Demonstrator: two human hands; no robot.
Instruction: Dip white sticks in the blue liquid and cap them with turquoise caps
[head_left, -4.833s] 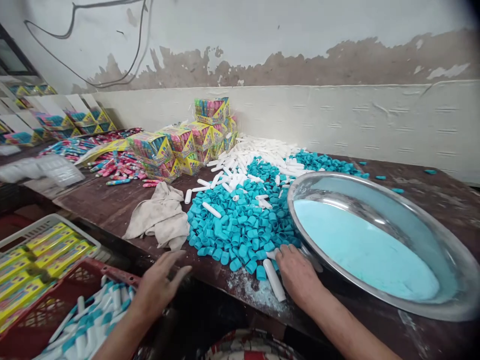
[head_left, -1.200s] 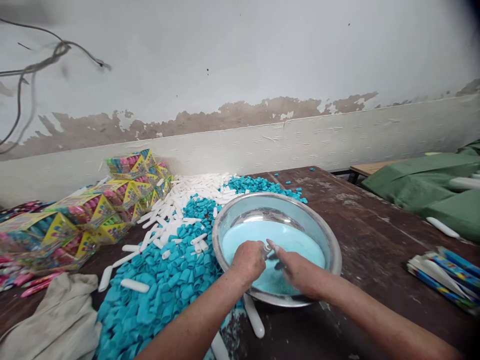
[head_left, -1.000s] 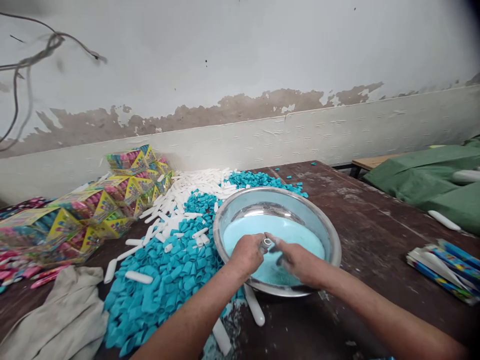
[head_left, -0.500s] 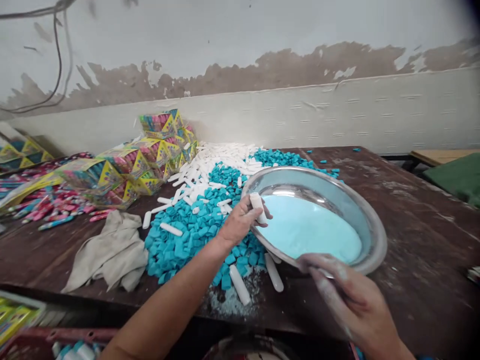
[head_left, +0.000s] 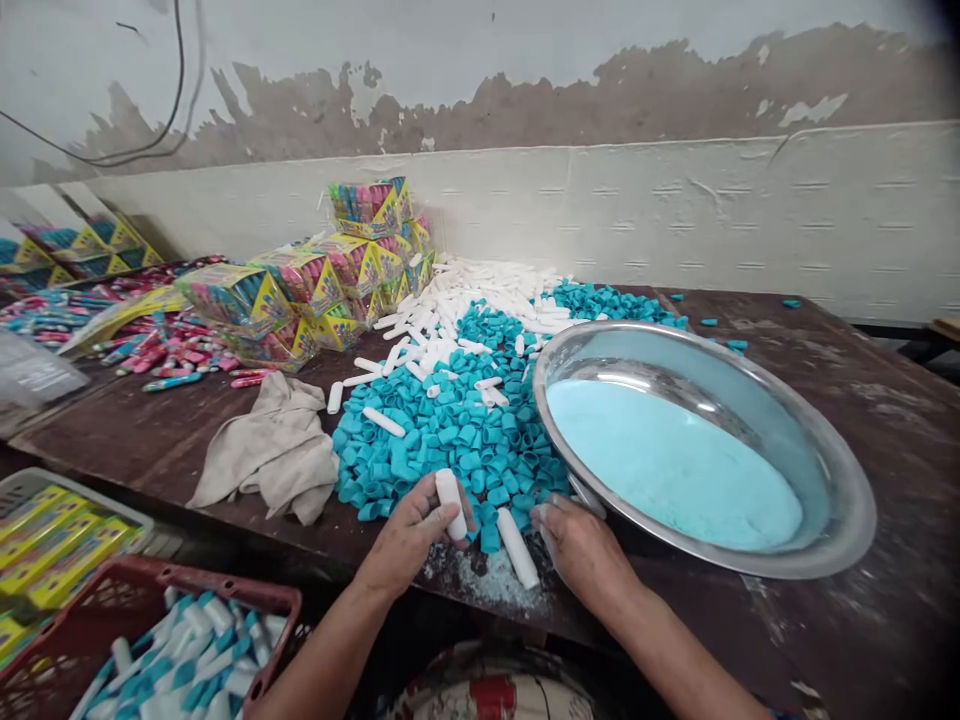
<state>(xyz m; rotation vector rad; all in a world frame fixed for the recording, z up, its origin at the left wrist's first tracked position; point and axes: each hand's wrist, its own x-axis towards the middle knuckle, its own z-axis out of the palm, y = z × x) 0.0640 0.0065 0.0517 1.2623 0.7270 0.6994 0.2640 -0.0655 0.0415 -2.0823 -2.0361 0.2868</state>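
While left grip [head_left: 411, 535] clasps white tube [head_left: 451, 503] | right grip [head_left: 581, 545] unclear, beside basin [head_left: 847, 520]

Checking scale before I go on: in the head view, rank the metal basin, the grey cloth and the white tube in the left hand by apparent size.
1. metal basin
2. grey cloth
3. white tube, gripped by the left hand

The basin [head_left: 840, 520] is sitting on the table [head_left: 862, 380], powder [head_left: 675, 465] lying in it; caps [head_left: 450, 440] are lying left of it, a cloth [head_left: 262, 450] further left, boxes [head_left: 315, 290] standing behind
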